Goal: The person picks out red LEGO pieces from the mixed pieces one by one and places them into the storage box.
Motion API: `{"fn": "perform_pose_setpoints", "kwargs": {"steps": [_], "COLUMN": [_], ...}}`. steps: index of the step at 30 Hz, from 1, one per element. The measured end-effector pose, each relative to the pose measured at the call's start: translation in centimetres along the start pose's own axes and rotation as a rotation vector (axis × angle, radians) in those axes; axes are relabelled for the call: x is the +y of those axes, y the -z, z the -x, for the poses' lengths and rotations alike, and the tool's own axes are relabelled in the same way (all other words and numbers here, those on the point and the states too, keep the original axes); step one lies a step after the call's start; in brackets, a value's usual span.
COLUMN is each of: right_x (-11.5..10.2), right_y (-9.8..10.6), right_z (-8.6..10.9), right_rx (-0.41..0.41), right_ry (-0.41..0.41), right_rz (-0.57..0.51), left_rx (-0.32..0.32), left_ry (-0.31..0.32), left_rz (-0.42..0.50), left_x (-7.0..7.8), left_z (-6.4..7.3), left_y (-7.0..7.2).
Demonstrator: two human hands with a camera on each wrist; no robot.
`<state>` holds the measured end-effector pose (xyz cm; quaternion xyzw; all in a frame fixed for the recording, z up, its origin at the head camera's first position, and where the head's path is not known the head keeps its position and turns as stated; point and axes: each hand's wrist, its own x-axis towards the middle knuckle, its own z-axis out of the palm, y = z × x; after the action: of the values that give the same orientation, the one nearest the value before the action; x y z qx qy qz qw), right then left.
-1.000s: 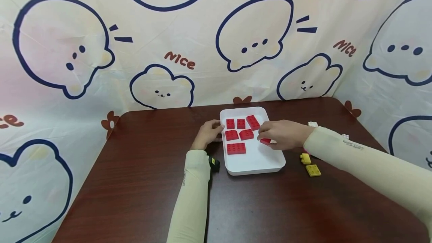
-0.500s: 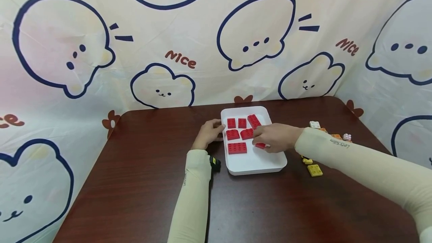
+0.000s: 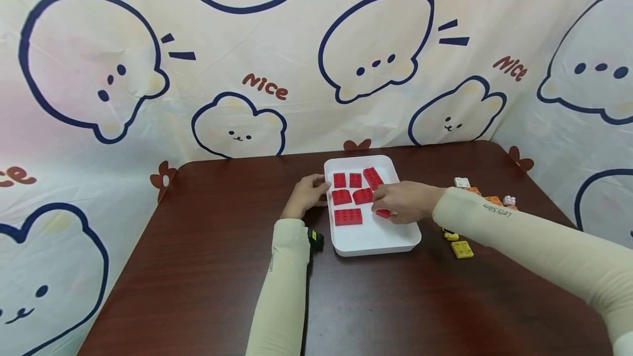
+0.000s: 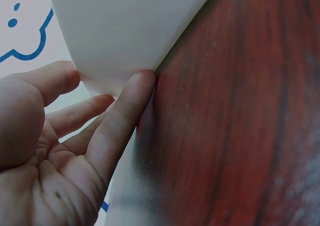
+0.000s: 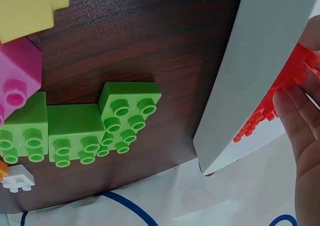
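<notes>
My right hand [image 3: 403,202] reaches over the white tray [image 3: 378,250] and pinches a red toy brick [image 3: 383,213] low over the tray floor, with the brick partly hidden by the fingers. In the right wrist view, its fingers [image 5: 295,108] lie against red studded bricks behind the tray wall. Beside it in the tray are several more red bricks, among them a long one [image 3: 348,217], a curved one [image 3: 363,196] and a slanted one [image 3: 373,178]. On the left, my left hand [image 3: 305,196] touches the tray's outer wall; the left wrist view shows extended fingers [image 4: 137,88] along its lower edge.
Right of the tray, loose bricks lie on the dark wooden table [image 3: 207,273]: a flat yellow one [image 3: 462,249], a white one [image 3: 462,182] and an orange one [image 3: 493,200]. Green bricks [image 5: 75,131] and a pink one [image 5: 20,75] show in the right wrist view. A patterned curtain [image 3: 296,43] hangs behind.
My right hand has shifted left and slightly down inside the tray with the red brick, then stayed nearly still. My left hand has kept its place at the tray's side.
</notes>
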<state>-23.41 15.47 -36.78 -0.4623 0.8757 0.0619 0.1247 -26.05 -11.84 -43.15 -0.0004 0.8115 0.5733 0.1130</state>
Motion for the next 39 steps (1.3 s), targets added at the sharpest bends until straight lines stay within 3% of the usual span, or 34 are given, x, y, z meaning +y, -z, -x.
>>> {"fn": "perform_pose_setpoints", "kwargs": {"steps": [27,34,39], "right_x": [0.0,-0.1,0.1], "right_y": [-1.1,-0.8,-0.2], "right_z": [-0.2,0.9,1.8], "right_rx": [-0.009,0.047,0.148], "right_ry": [-0.006,-0.043,-0.089], "right_rz": [-0.007,-0.05,-0.063], "left_rx": [0.005,0.009,0.024], "left_ry": [0.004,0.002,-0.055], "left_rz": [0.008,0.002,-0.104], "left_x": [-0.2,-0.1,0.5], "left_z": [0.0,0.0,0.4], "left_y": [0.1,-0.3,0.2]}}
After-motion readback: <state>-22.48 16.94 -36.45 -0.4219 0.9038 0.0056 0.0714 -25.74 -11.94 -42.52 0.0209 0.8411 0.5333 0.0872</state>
